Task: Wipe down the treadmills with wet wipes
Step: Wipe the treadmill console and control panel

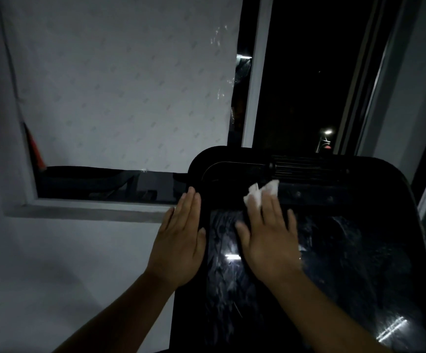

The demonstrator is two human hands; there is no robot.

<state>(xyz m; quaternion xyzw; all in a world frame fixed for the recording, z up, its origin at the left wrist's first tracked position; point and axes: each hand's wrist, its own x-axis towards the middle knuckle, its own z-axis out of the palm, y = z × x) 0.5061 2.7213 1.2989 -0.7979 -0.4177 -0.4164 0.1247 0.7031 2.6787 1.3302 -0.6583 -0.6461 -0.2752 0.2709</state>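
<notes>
A black treadmill console [334, 250] with a glossy screen fills the lower right of the head view. My right hand [268, 238] lies flat on the upper left of the screen, fingers straight, pressing a white wet wipe [259, 193] that sticks out beyond the fingertips toward the vent slats. My left hand [178, 240] rests flat with straight fingers on the console's left edge, holding nothing. Wet streaks show on the screen below my hands.
A window [298, 85] stands right behind the console, dark outside, its left part covered by a white blind [120, 85]. A grey sill [92, 207] and wall lie to the left.
</notes>
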